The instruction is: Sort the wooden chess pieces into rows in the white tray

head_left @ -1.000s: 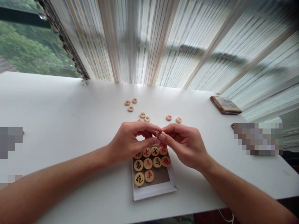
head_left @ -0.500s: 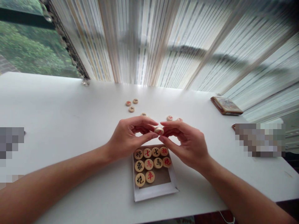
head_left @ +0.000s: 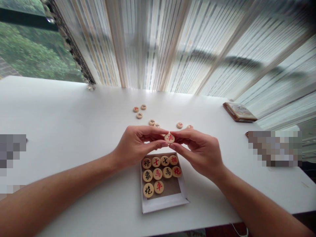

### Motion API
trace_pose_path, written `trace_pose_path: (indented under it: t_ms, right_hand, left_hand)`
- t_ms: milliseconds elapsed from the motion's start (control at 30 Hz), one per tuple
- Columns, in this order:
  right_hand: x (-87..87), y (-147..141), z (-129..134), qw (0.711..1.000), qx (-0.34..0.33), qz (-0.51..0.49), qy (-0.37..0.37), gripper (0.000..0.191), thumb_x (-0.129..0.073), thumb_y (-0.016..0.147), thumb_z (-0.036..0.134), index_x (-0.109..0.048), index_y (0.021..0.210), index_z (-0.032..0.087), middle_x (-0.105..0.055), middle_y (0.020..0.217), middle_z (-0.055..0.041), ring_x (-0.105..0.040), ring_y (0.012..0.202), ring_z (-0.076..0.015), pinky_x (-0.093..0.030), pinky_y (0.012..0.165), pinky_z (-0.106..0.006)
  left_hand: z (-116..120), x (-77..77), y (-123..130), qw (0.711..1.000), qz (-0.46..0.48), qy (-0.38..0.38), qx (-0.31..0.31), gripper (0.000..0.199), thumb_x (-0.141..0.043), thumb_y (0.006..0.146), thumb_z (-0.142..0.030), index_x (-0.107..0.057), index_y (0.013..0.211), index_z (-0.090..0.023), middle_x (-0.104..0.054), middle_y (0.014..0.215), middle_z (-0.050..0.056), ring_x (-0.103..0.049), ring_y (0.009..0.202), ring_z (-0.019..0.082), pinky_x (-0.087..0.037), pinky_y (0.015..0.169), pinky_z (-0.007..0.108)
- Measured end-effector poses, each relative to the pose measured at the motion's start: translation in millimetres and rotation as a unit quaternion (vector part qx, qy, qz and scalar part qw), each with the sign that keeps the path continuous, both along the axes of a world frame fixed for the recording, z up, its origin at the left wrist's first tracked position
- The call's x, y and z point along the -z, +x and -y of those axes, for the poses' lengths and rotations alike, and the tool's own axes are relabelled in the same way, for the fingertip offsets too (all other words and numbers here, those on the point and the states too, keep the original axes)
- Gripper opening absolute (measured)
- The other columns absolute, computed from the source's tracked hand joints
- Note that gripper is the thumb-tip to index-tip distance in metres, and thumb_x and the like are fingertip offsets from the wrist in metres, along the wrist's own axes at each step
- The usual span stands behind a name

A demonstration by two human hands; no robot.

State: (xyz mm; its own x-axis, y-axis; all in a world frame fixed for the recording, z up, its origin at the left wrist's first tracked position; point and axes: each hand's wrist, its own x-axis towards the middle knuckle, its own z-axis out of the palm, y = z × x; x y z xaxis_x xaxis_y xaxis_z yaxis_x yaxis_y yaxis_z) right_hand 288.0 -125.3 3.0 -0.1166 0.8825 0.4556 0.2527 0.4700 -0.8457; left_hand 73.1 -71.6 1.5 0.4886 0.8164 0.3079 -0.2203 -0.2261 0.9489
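Between the fingertips of both hands is a round wooden Chinese chess piece (head_left: 169,138) with a red character, its face turned toward me. My left hand (head_left: 142,141) pinches its left side and my right hand (head_left: 195,144) its right side. Just below the hands lies a shallow white box (head_left: 164,203) with rows of chess pieces, some marked red and some black. In its nearest row are a black-marked piece (head_left: 148,190) and a red-marked piece (head_left: 159,187); bare brown box floor shows to their right.
Several loose pieces (head_left: 139,115) lie farther back on the white table (head_left: 74,131), and red-marked ones (head_left: 179,125) sit behind my right hand. A flat brown box (head_left: 239,112) rests at the back right. Striped curtains (head_left: 153,46) hang along the far edge.
The held chess piece has been tipped and turned, so its red character now faces me upright. My hands stay almost in place; the pieces in the box are unchanged.
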Motion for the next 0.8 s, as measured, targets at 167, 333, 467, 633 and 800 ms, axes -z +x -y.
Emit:
trace_pose_path:
  t_ms: [167,333,467,633,800]
  right_hand:
    - [-3.7,-2.4,0.3,0.998,-0.008,-0.047,-0.045,0.02,-0.087,0.089,0.019,-0.086,0.109,0.022,-0.086,0.096,-0.0053,-0.081,0.082,-0.0169,-0.069,0.076,-0.027]
    - [-8.0,-4.8,0.3,0.997,-0.01,-0.056,-0.055,0.01,-0.086,0.09,0.022,-0.087,0.1,0.022,-0.085,0.083,-0.0027,-0.079,0.07,-0.014,-0.066,0.065,-0.021]
    - [-10.3,-4.6,0.4,0.997,-0.007,-0.034,-0.073,0.013,-0.082,0.094,0.03,-0.086,0.089,0.019,-0.08,0.069,-0.0023,-0.073,0.059,-0.0127,-0.061,0.057,-0.021]
    - [-13.5,-5.1,0.9,0.991,-0.025,-0.051,-0.121,0.027,-0.081,0.095,0.04,-0.084,0.081,0.017,-0.075,0.061,-0.0024,-0.067,0.052,-0.0124,-0.056,0.051,-0.022]
    - [-14.5,-7.2,0.5,0.976,-0.061,-0.091,-0.189,0.035,-0.087,0.089,0.047,-0.08,0.074,0.016,-0.071,0.058,-0.0022,-0.063,0.05,-0.0123,-0.054,0.049,-0.022]
  left_hand:
    - [1.1,-1.1,1.0,1.0,0.007,-0.022,0.019,0.025,-0.09,0.085,-0.019,-0.086,0.109,-0.015,-0.087,0.096,0.008,-0.083,0.079,0.015,-0.07,0.076,0.021]
    - [-0.5,-0.3,0.2,1.0,0.003,-0.008,0.02,0.02,-0.087,0.088,-0.017,-0.087,0.108,-0.017,-0.087,0.094,0.007,-0.081,0.077,0.013,-0.067,0.071,0.018]
    - [-0.9,-0.8,-0.9,0.999,-0.024,0.04,0.007,0.015,-0.087,0.087,-0.015,-0.088,0.102,-0.017,-0.086,0.092,0.006,-0.081,0.083,0.013,-0.065,0.076,0.016]
    - [2.1,-0.6,-0.9,0.999,-0.028,0.023,0.016,0.032,-0.09,0.083,-0.018,-0.085,0.114,-0.015,-0.086,0.094,0.008,-0.081,0.083,0.017,-0.067,0.078,0.022]
    - [4.2,-0.8,-0.2,0.999,-0.028,0.031,0.033,0.034,-0.09,0.082,-0.015,-0.083,0.116,-0.012,-0.085,0.092,0.009,-0.081,0.081,0.017,-0.068,0.077,0.025]
